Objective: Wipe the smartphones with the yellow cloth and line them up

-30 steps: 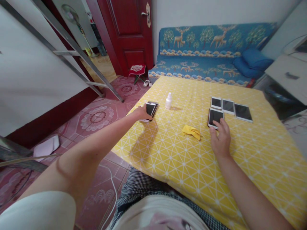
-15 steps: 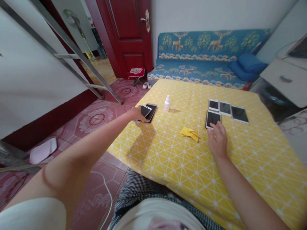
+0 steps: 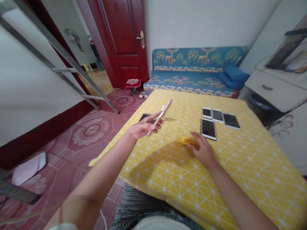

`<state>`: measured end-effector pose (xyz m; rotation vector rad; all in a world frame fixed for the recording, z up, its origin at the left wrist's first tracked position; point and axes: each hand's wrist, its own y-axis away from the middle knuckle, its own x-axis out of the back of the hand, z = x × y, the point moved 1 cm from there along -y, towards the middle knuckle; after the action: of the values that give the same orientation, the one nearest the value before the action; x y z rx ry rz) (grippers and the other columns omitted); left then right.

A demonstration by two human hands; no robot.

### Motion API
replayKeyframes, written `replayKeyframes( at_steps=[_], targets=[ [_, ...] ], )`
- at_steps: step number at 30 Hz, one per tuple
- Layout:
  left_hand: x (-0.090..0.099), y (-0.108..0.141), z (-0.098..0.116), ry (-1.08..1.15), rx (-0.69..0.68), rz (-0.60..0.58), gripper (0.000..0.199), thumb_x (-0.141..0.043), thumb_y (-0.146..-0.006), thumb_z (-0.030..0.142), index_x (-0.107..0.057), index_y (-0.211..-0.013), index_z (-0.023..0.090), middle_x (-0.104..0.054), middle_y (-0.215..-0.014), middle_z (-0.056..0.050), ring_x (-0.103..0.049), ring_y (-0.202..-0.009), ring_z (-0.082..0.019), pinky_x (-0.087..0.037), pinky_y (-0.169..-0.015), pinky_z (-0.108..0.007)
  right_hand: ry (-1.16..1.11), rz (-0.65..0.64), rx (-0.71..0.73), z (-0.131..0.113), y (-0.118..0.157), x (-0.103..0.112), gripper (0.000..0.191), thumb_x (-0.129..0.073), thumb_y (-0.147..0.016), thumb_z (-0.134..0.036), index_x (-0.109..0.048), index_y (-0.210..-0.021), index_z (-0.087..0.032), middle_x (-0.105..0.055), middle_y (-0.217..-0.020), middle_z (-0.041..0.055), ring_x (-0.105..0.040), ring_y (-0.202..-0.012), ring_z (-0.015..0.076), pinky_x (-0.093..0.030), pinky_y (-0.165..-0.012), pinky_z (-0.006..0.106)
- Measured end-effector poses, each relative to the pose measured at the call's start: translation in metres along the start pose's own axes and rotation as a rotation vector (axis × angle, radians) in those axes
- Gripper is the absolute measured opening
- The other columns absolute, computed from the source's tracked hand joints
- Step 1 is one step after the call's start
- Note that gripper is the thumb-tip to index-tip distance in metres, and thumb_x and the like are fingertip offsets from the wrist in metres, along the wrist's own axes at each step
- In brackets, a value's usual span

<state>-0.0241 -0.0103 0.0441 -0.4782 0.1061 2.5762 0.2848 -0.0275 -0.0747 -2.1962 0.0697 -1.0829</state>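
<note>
My left hand (image 3: 146,126) is closed around a smartphone (image 3: 162,115), lifted above the table and seen nearly edge-on. Under and behind that hand, a dark-screened phone (image 3: 145,117) lies partly covered on the tablecloth. A small white bottle (image 3: 163,108) stands just beyond the held phone, which hides part of it. My right hand (image 3: 203,150) is at the yellow cloth (image 3: 184,140), thumb and fingers on either side of its bunched right end. To the right lies a white-framed phone (image 3: 208,128), face up and apart from the hand.
Behind that phone lie two smaller phones (image 3: 206,112) (image 3: 217,115) and a larger tablet-like device (image 3: 231,121). A yellow patterned tablecloth (image 3: 177,172) covers the table. Beyond it is a blue sofa (image 3: 187,76); a metal ladder (image 3: 69,60) leans at the left.
My left hand has lifted a phone off the pile and brought it rightward. My right hand has left the white-framed phone and moved left to the yellow cloth. The view has tilted slightly.
</note>
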Motion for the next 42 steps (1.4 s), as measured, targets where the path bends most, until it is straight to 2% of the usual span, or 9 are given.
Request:
replayKeyframes(
  at_steps=[3,8,14,18,21,26,29,34,42],
  targets=[
    [-0.030,-0.027,-0.051,0.292,0.082,-0.136,0.064,-0.080,-0.056,0.019,-0.061,-0.117,0.021,-0.062,-0.103,-0.007,-0.057,-0.078,-0.011,-0.044,-0.065,-0.022,0.067,-0.179,0.059,-0.005,-0.001,-0.012,0.054,-0.061,-0.084,-0.045,-0.052,-0.131,-0.019,-0.058,-0.126,0.0143,-0.053,-0.116,0.0296,-0.044,-0.099,0.047],
    [-0.069,-0.072,-0.111,0.587,0.128,-0.049,0.032,-0.079,-0.063,0.022,-0.065,-0.091,0.014,-0.063,-0.082,-0.005,-0.058,-0.069,-0.011,-0.045,-0.062,-0.023,0.104,-0.182,-0.004,-0.006,-0.003,-0.016,0.026,-0.048,-0.091,-0.031,-0.067,-0.105,-0.020,-0.065,-0.105,0.0108,-0.058,-0.100,0.0255,-0.047,-0.088,0.041],
    [-0.074,-0.095,-0.132,0.760,0.083,0.106,0.024,-0.078,-0.068,0.020,-0.063,-0.086,0.016,-0.064,-0.078,-0.002,-0.060,-0.067,-0.010,-0.044,-0.061,-0.022,-0.051,0.173,-0.445,0.009,0.007,-0.005,0.030,-0.049,-0.086,-0.042,-0.066,-0.081,-0.018,-0.064,-0.075,0.0061,-0.057,-0.072,0.0213,-0.044,-0.067,0.033],
    [-0.064,-0.093,-0.135,0.694,0.039,0.130,0.034,-0.080,-0.064,0.015,-0.065,-0.094,0.019,-0.067,-0.078,0.001,-0.061,-0.063,-0.010,-0.044,-0.060,-0.021,-0.472,0.423,-0.829,0.021,0.004,-0.001,0.030,-0.063,-0.075,-0.046,-0.065,-0.077,-0.017,-0.059,-0.062,0.0000,-0.050,-0.056,0.0146,-0.038,-0.051,0.026],
    [-0.059,-0.091,-0.137,0.578,0.002,0.145,0.043,-0.080,-0.062,0.012,-0.066,-0.101,0.019,-0.072,-0.089,-0.002,-0.066,-0.072,-0.015,-0.048,-0.070,-0.026,-0.793,0.570,-0.968,0.020,-0.012,-0.004,0.034,-0.072,-0.063,-0.045,-0.063,-0.081,-0.017,-0.061,-0.064,-0.0013,-0.051,-0.052,0.0123,-0.036,-0.045,0.022],
    [-0.051,-0.094,-0.143,0.530,0.091,0.173,0.038,-0.074,-0.066,0.009,-0.067,-0.103,0.013,-0.073,-0.093,-0.008,-0.068,-0.075,-0.018,-0.050,-0.073,-0.029,-0.966,0.595,-0.931,0.009,-0.030,-0.014,0.040,-0.075,-0.059,-0.043,-0.065,-0.088,-0.017,-0.066,-0.076,0.0006,-0.057,-0.057,0.0117,-0.042,-0.047,0.022],
    [-0.047,-0.094,-0.145,0.638,0.147,0.086,0.042,-0.068,-0.075,0.018,-0.062,-0.116,0.012,-0.071,-0.104,-0.013,-0.069,-0.090,-0.025,-0.051,-0.083,-0.036,-0.983,0.572,-0.896,0.008,-0.027,-0.021,0.047,-0.077,-0.061,-0.044,-0.067,-0.099,-0.018,-0.067,-0.077,0.0003,-0.058,-0.059,0.0120,-0.044,-0.049,0.022],
    [-0.052,-0.092,-0.137,0.798,0.173,-0.176,0.055,-0.054,-0.087,0.042,-0.052,-0.130,0.007,-0.058,-0.129,-0.021,-0.057,-0.117,-0.035,-0.042,-0.099,-0.050,-0.827,0.594,-0.836,0.011,-0.017,-0.024,0.045,-0.071,-0.070,-0.049,-0.069,-0.102,-0.017,-0.069,-0.081,0.0030,-0.061,-0.066,0.0155,-0.047,-0.058,0.026],
    [-0.054,-0.095,-0.145,0.795,0.222,-0.097,0.050,-0.057,-0.087,0.038,-0.053,-0.132,0.014,-0.068,-0.116,-0.014,-0.062,-0.110,-0.030,-0.038,-0.103,-0.047,-0.343,0.609,-0.486,0.001,-0.026,-0.014,0.026,-0.055,-0.088,-0.035,-0.070,-0.102,-0.019,-0.065,-0.107,0.0095,-0.060,-0.100,0.0233,-0.048,-0.088,0.040]
  ],
)
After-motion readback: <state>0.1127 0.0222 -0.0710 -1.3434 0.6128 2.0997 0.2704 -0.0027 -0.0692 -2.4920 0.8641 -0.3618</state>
